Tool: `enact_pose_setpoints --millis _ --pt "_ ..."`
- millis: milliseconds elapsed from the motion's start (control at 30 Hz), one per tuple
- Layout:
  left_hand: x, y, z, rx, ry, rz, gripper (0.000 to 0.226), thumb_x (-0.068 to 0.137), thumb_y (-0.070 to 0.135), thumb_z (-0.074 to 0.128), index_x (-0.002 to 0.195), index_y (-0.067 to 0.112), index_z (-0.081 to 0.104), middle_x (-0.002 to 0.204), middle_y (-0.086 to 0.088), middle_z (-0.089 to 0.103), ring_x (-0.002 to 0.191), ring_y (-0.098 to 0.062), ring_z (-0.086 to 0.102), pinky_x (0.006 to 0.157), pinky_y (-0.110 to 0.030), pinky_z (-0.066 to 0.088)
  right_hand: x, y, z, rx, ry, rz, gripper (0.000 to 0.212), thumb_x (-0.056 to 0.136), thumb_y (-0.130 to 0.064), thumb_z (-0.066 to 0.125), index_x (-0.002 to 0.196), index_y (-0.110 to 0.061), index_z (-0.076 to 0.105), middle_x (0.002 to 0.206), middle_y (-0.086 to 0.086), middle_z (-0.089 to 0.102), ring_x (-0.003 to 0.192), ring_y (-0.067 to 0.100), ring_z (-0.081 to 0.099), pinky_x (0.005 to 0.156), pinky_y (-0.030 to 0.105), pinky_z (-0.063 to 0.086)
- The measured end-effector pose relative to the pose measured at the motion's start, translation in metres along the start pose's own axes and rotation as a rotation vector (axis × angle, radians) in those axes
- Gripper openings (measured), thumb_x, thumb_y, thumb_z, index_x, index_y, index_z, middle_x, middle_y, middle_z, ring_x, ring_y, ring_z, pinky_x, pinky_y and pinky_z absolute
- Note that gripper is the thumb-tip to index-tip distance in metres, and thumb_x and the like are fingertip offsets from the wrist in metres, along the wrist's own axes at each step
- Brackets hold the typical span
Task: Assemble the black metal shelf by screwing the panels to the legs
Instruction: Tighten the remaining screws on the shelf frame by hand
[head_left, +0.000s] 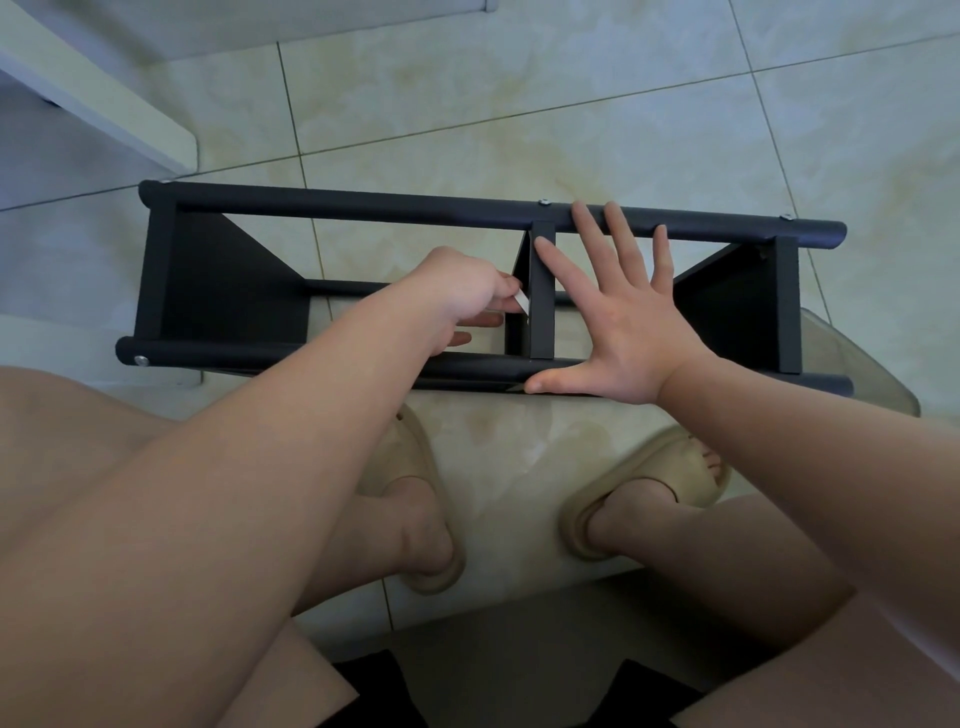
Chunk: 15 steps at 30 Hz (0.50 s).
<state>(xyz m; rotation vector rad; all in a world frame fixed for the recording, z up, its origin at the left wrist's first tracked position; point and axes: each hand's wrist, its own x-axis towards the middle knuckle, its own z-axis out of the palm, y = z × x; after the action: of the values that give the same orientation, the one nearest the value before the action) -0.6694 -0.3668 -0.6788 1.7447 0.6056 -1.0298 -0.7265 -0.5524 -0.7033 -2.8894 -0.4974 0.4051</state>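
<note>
Black metal shelf frame (223, 280) lay on its side on the glossy cream tiled floor (519, 104), just ahead of the person's feet in beige foam slippers (410, 467). Three flat matte panels sat between round tubular legs. Bright screw heads showed along the far leg (363, 205), one of them above the middle panel (542, 296); another showed at the left end of the near leg (249, 352). Step judged: securing the middle panel on the near-leg side. Right hand (628, 322) lay flat across the frame, fingers straight and spread wide, thumb on the near leg, apparently bracing. Left hand (457, 291) reached inside the frame, fingers curled and pinching a small pale flat piece (522, 304) at the middle panel's left face; could not tell whether key, tag or washer. Next move probably calls for aligning the panel hole with the leg while keeping the panel square. The coated tube looked smooth and might roll on tile.
</note>
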Motion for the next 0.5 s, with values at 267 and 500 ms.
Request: enact_pose_setpoints --millis 267,500 --pt "-0.0013 0.0017 0.003 0.051 -0.065 -0.066 0.016 0.1 0.02 0.053 0.107 0.018 0.068 0.074 0.009 0.075 0.087 -0.007 0.067 0.083 -0.036 0.042 0.0001 0.0003 0.001 0.003 0.005 -0.003 0.127 0.061 -0.103 0.034 0.162 -0.033 0.005 0.17 0.009 -0.011 0.154 0.036 -0.017 0.116 0.065 -0.016" --pt "-0.0004 0.0029 -0.0015 0.134 -0.079 -0.083 0.014 0.101 0.022 0.054 0.095 0.022 0.066 0.079 0.01 0.072 0.09 -0.009 0.061 0.082 -0.035 0.041 0.0003 0.0008 0.0016 0.0 0.009 -0.004 0.127 0.061 -0.104 0.033 0.162 -0.033 0.005 0.17 0.009 -0.011 0.154 0.035 -0.017 0.116 0.066 -0.014"
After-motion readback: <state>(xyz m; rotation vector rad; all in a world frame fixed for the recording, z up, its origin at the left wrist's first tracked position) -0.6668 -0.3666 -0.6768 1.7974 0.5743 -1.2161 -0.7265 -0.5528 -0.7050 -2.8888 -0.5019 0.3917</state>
